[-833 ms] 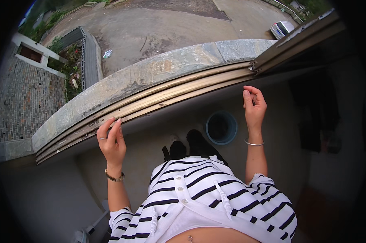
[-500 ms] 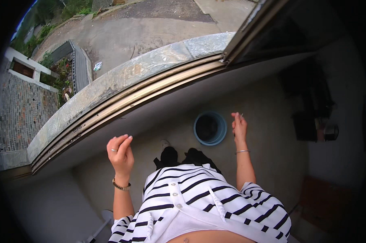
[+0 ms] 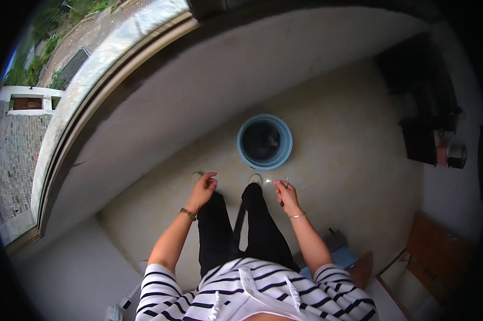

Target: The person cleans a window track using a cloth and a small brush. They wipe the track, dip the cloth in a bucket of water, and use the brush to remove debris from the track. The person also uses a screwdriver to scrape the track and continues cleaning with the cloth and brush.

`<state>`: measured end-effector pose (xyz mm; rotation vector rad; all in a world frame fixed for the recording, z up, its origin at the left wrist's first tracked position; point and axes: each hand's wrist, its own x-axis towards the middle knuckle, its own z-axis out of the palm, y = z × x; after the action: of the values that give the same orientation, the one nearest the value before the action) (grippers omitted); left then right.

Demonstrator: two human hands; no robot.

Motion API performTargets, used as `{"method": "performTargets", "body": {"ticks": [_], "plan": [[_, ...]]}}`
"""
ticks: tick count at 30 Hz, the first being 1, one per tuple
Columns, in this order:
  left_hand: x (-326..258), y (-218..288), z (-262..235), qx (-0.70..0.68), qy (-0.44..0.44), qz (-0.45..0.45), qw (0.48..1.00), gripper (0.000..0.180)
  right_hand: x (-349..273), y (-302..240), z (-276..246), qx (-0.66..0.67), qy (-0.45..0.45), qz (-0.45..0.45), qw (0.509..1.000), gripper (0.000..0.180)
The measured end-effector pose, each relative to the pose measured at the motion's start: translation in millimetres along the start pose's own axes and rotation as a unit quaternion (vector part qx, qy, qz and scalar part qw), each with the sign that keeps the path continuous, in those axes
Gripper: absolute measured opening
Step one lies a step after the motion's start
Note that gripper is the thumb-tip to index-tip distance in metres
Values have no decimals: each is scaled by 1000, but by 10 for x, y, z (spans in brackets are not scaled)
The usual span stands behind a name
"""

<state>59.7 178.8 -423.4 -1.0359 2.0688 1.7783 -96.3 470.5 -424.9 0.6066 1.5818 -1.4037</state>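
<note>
My right hand (image 3: 287, 197) is closed on a thin tool (image 3: 287, 182). Its narrow metallic end sticks up past my fingers and a dark end shows below them; the exact kind is too small to tell. A small bright spot (image 3: 269, 181) shows beside the fingertips, blurred. My left hand (image 3: 203, 191) hangs in front of my left leg, fingers loosely bent and slightly apart, with nothing visible in them. Ahead of both hands, a round blue bucket (image 3: 241, 152) stands on the floor, holding something dark. Neither hand touches it.
A low wall (image 3: 209, 80) under an open window frame (image 3: 86, 101) runs along the left and far side. Dark objects (image 3: 420, 139) stand at the right wall. A brown wooden piece of furniture (image 3: 434, 251) is at the lower right, a blue item (image 3: 343, 258) behind my right arm.
My view has tilted down and turned right, away from the window. Both hands have lowered and come closer together. More of the floor and my legs shows.
</note>
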Motion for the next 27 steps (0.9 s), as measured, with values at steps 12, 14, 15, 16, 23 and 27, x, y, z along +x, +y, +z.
{"method": "performTargets", "body": {"ticks": [12, 14, 15, 16, 23, 27], "plan": [[2549, -2215, 1693, 15, 86, -81, 993, 89, 1899, 1403, -104, 8, 149, 8, 989, 46], [2921, -2549, 1903, -74, 129, -22, 989, 81, 2370, 1536, -187, 0, 188, 12, 982, 51], [2940, -2424, 2039, -53, 122, -54, 990, 74, 2624, 1693, -336, 0, 230, 17, 973, 50], [2925, -2182, 2103, -30, 116, -83, 989, 67, 2872, 1856, -528, -8, 260, 22, 965, 48], [2909, -2482, 1895, -225, 36, -97, 969, 35, 3542, 1924, -349, -64, 291, -4, 955, 35], [2749, -2726, 1522, -174, 1, -107, 979, 35, 3334, 2078, -118, -83, 231, 35, 969, 34]]}}
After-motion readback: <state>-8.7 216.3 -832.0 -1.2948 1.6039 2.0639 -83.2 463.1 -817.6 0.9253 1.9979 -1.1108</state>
